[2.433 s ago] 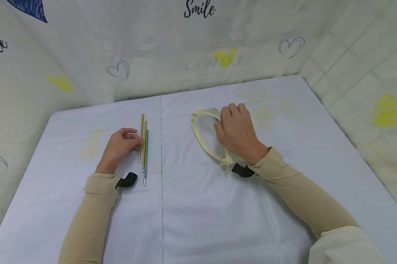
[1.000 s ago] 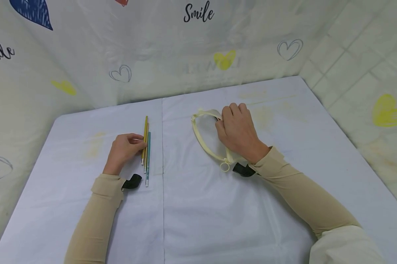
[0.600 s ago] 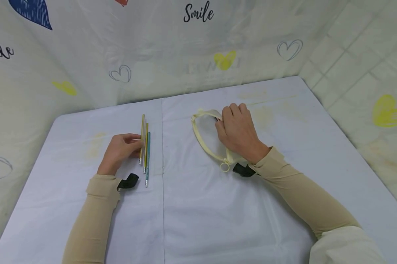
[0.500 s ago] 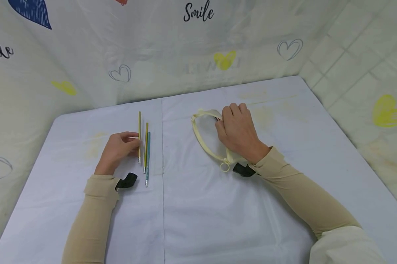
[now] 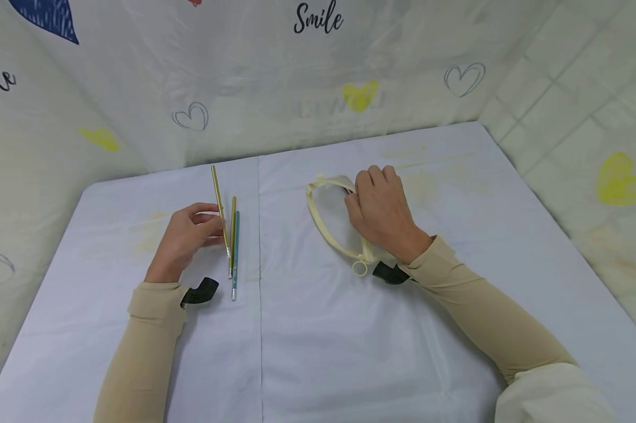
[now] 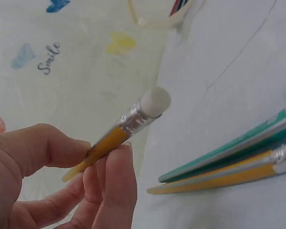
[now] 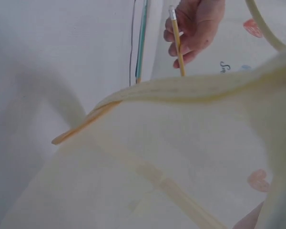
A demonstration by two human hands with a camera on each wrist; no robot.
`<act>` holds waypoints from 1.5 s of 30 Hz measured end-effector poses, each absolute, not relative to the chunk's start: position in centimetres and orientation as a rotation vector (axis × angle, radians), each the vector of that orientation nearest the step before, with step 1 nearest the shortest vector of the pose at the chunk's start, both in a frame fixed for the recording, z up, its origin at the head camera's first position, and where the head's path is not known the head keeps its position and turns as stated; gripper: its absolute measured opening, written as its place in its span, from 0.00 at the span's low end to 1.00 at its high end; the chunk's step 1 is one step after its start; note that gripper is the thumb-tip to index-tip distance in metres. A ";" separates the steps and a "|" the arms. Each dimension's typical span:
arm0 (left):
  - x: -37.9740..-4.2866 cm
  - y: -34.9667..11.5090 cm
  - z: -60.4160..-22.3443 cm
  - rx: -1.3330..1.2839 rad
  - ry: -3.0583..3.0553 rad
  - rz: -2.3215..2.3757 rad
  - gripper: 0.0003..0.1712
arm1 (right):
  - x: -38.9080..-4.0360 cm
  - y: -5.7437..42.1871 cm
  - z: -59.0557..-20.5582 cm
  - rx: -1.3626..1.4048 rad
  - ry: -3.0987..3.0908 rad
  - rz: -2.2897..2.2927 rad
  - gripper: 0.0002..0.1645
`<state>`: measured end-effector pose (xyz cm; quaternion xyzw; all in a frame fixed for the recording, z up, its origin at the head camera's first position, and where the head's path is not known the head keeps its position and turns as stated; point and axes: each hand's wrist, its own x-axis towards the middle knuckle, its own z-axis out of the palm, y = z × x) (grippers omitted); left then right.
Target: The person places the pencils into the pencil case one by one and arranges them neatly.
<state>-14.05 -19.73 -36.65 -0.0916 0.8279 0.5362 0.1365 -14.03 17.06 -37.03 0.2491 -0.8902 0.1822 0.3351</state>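
My left hand [image 5: 183, 238] pinches a yellow pencil [image 5: 217, 185] between thumb and fingers, lifted and tilted, its far end leaning left. In the left wrist view its white eraser [image 6: 156, 101] points toward the camera. Just right of that hand, a second yellow pencil [image 5: 232, 235] and a teal pencil [image 5: 236, 264] lie side by side on the table. My right hand [image 5: 376, 211] grips the far-right edge of a translucent pouch with a cream zipper rim [image 5: 323, 228], its mouth spread wide. Dark and red striped sticks [image 6: 178, 6] show inside the pouch.
A white cloth with a centre crease covers the table [image 5: 307, 352]. Behind it hangs a pale curtain [image 5: 254, 82] printed with hearts and words. A ring-shaped zipper pull [image 5: 353, 268] lies at the pouch's near corner. Black wrist mounts [image 5: 200, 292] jut from both sleeves.
The left hand has drawn one yellow pencil leftward, away from the other two, and tilted it. The right hand and pouch have stayed in place.
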 end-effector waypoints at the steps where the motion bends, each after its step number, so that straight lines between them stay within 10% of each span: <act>1: -14.0 -19.6 -36.6 -0.260 2.388 1.574 0.30 | -14.0 17.1 -37.0 0.651 -2.323 0.476 0.17; 45: -12.8 -10.9 -37.4 -0.163 1.895 2.083 0.16 | -13.8 16.8 -36.9 0.677 -2.302 0.468 0.16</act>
